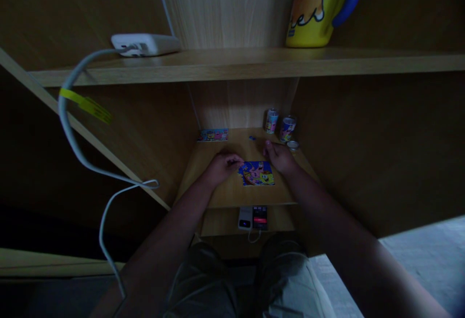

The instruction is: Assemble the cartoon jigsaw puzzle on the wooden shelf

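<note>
So a cartoon jigsaw puzzle (258, 174) is being worked on here, and it's lying flat on the wooden bench (223, 192), mostly joined up, with a jagged left edge showing. Its upper left corner is being touched by the fingertips of the left hand (225, 164), thumb and finger nearly together; whether a piece is being pinched can't be told. The right hand (278, 156) is being held just beside the upper right corner, fingers curled in, and again it can't be told if anything is being gripped. Further back, a small blue piece (252, 138) is lying alone, a picture card (212, 135) is resting at the rear left, and two printed cans (271, 121) are standing at the rear right, a round lid (292, 145) lying near them. Up top, a yellow mug (308, 18) is being supported by the shelf (232, 69).
</note>
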The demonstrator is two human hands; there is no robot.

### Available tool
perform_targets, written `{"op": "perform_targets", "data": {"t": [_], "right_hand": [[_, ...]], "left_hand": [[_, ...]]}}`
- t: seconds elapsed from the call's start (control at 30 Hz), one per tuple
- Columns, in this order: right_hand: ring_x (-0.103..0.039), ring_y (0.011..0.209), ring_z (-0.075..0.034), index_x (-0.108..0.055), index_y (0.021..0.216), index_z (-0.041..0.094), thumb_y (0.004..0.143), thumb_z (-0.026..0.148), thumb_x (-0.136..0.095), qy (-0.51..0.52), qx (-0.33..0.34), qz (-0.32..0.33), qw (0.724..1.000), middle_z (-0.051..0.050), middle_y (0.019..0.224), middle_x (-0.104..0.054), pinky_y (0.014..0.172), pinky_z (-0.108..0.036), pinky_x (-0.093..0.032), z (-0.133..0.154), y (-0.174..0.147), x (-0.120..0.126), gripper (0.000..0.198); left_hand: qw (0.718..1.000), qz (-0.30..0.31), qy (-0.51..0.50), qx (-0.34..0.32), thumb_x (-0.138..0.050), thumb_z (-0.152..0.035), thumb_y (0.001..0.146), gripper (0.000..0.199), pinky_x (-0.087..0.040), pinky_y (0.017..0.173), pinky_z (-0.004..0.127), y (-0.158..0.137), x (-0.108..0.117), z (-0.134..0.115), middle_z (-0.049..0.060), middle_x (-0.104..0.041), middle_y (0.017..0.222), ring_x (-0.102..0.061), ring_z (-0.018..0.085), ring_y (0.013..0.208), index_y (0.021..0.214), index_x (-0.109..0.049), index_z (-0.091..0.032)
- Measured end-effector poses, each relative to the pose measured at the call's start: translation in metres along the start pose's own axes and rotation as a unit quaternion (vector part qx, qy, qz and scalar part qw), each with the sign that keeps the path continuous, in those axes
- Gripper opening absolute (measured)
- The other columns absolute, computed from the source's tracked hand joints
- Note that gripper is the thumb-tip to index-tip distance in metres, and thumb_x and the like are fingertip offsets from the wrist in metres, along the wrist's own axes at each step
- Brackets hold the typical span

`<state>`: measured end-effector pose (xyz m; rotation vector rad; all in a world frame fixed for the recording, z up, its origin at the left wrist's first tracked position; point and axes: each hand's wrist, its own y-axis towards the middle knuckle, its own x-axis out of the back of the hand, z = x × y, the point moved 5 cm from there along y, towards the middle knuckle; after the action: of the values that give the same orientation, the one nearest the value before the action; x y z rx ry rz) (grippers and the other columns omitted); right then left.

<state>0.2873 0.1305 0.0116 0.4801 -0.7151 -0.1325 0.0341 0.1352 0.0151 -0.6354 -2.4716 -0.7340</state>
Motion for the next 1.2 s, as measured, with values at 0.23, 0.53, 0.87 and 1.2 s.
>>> {"op": "perform_targets", "data": {"t": [0.23, 0.53, 0.87, 1.2], "right_hand": [[-0.073, 0.076, -0.024, -0.068, 0.075, 0.026, 0.109, 0.085, -0.017, 0.004, -0.007, 0.001, 1.0, -0.006, 0.077, -0.076, 0.078, -0.037, -0.051, -0.001, 0.0, 0.0, 0.085], [-0.071, 0.076, -0.024, -0.067, 0.074, 0.027, 0.107, 0.088, -0.016, 0.007, -0.008, -0.003, 1.0, -0.006, 0.078, -0.075, 0.078, -0.037, -0.05, -0.001, 0.0, 0.0, 0.086], [-0.072, 0.076, -0.024, -0.067, 0.074, 0.026, 0.108, 0.086, -0.017, 0.005, -0.013, -0.002, 1.0, -0.006, 0.077, -0.075, 0.078, -0.037, -0.051, -0.001, 0.0, 0.0, 0.085], [-0.072, 0.077, -0.023, -0.068, 0.074, 0.027, 0.108, 0.086, -0.016, 0.006, -0.009, -0.003, 1.0, -0.005, 0.079, -0.076, 0.079, -0.035, -0.052, -0.001, -0.001, 0.001, 0.086]], "left_hand": [[1.0, -0.005, 0.015, -0.025, -0.073, -0.025, 0.102, 0.014, -0.06, 0.09, 0.031, 0.0, 0.0, -0.001, 0.005, -0.087, 0.104, -0.079, 0.021, 0.095, 0.108, -0.085, -0.022], [0.997, 0.004, 0.048, -0.068, -0.072, -0.023, 0.1, 0.018, -0.06, 0.093, 0.036, 0.002, 0.001, -0.007, 0.006, -0.087, 0.105, -0.078, 0.022, 0.096, 0.109, -0.088, -0.023], [1.0, -0.01, 0.013, 0.021, -0.074, -0.02, 0.093, 0.01, -0.054, 0.074, 0.025, 0.0, 0.002, -0.005, 0.003, -0.083, 0.09, -0.071, 0.015, 0.078, 0.096, -0.084, -0.02], [1.0, -0.019, -0.007, 0.015, -0.079, -0.031, 0.092, 0.019, -0.052, 0.073, 0.027, 0.001, 0.002, 0.008, 0.005, -0.085, 0.098, -0.071, 0.017, 0.08, 0.107, -0.086, -0.021]]}}
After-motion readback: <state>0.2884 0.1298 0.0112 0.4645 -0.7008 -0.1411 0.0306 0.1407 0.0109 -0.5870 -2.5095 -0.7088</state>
